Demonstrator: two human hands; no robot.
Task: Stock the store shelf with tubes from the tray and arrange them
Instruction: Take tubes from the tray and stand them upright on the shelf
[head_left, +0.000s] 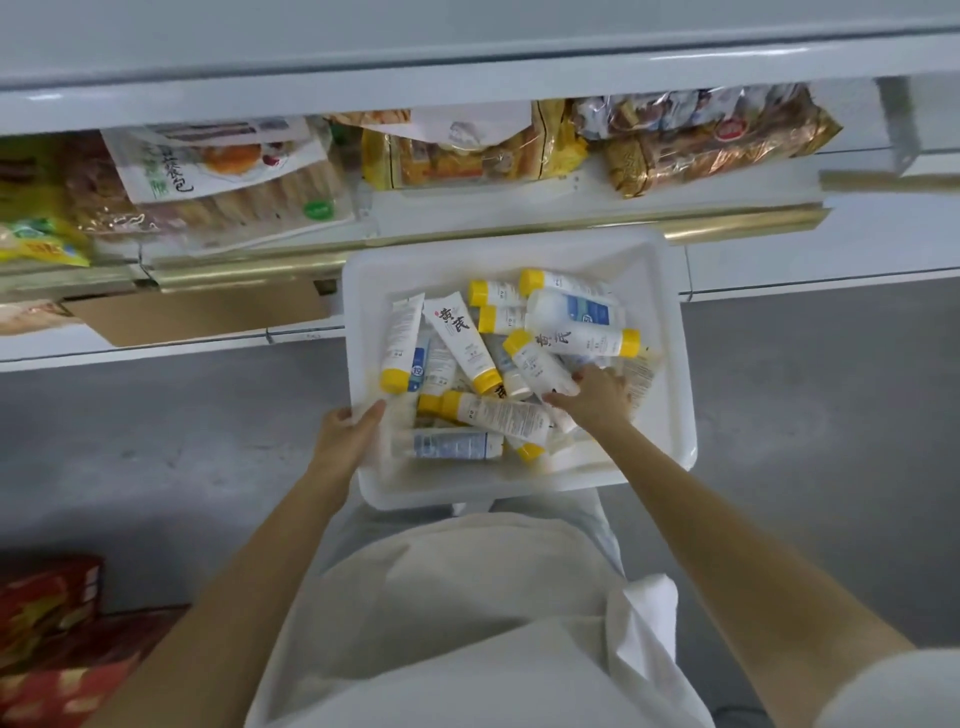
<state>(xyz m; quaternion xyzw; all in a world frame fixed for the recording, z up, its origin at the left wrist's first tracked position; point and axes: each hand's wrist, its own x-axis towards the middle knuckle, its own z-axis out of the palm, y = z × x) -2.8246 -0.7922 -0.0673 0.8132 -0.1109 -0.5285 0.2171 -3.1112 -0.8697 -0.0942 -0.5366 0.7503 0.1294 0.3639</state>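
Above the grey floor, the shelf is being crowded by bagged bread. Just below its edge, the white tray of heaped yellow-capped tubes is being gripped at its rim by the left hand. The right hand is being laid among the tubes; its grip cannot be told.

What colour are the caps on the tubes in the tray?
Yellow caps, clearest in the head view.
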